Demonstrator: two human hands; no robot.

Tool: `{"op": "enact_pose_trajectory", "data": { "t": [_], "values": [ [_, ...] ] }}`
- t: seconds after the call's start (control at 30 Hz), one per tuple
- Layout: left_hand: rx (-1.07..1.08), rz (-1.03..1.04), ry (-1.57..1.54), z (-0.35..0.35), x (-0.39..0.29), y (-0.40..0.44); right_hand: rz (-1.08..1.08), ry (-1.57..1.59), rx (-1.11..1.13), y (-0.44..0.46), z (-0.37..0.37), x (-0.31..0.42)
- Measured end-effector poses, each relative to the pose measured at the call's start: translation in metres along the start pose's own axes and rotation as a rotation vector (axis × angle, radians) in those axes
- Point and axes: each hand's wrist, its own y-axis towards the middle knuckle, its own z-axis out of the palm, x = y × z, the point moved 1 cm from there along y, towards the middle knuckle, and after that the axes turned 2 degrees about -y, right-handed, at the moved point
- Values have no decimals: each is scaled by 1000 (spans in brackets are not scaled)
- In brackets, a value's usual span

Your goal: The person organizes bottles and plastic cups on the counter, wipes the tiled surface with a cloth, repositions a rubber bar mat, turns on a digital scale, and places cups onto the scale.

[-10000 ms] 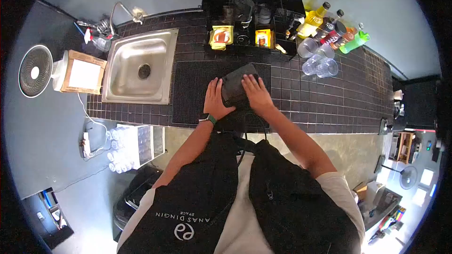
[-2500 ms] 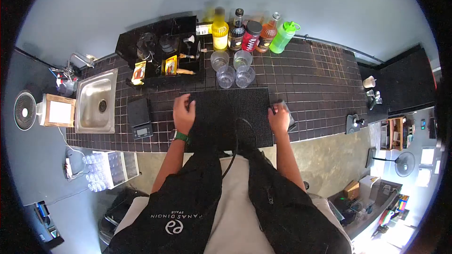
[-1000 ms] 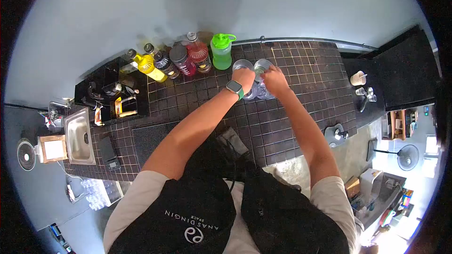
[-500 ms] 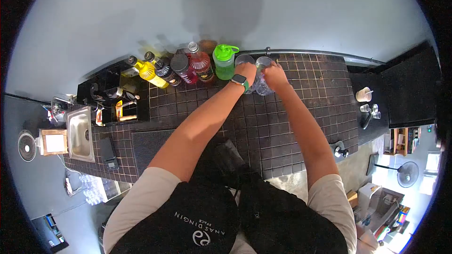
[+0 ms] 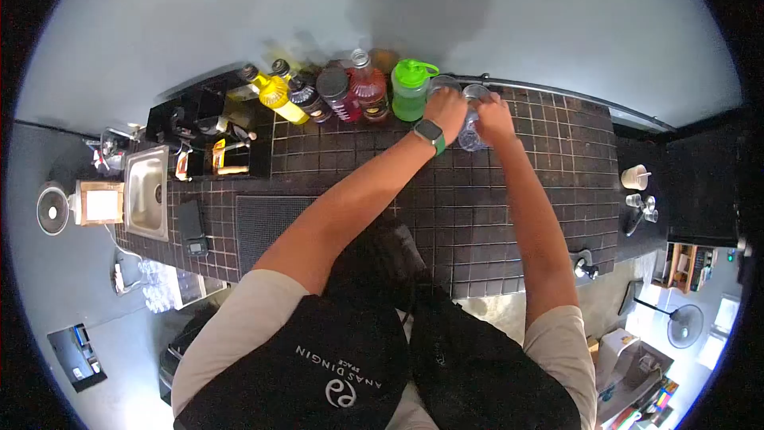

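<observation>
My left hand (image 5: 447, 114), with a dark watch (image 5: 429, 130) on a green strap at its wrist, is closed at a clear glass (image 5: 443, 83) near the wall. Just right of it, my right hand (image 5: 496, 121) has its fingers curled at a second clear glass (image 5: 476, 91). The lower part of clear glassware (image 5: 471, 141) shows between the two hands. My hands hide much of the glasses, so how they stand is hard to see. A green-lidded jug (image 5: 410, 94) stands immediately left of my left hand.
Left of the jug are a red bottle (image 5: 368, 91), a dark-lidded jar (image 5: 339, 95), a dark bottle (image 5: 302, 94) and a yellow bottle (image 5: 275, 97). The dark tiled counter (image 5: 469, 223) holds a black mat (image 5: 267, 219), a scale (image 5: 192, 229) and a sink (image 5: 147, 195).
The whole view has shifted, so the counter sits further right and slightly higher. Both hands stay at the glasses, my right hand slightly closer to the jug; less glassware shows below my left hand.
</observation>
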Motion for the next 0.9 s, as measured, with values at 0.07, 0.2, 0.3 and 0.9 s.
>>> {"op": "enact_pose_trajectory", "data": {
  "t": [0.07,0.2,0.3,0.9],
  "values": [
    [-201,96,-37,-59,-10,-35,20,54,-98,-8,-19,5],
    [-264,-32,-403,-168,20,-164,170,364,-538,-60,-94,74],
    [-220,-620,-344,-155,116,-303,298,787,-352,-116,-79,170],
    [33,-940,-151,-92,289,-606,702,602,65,-196,32,372]
  ]
}}
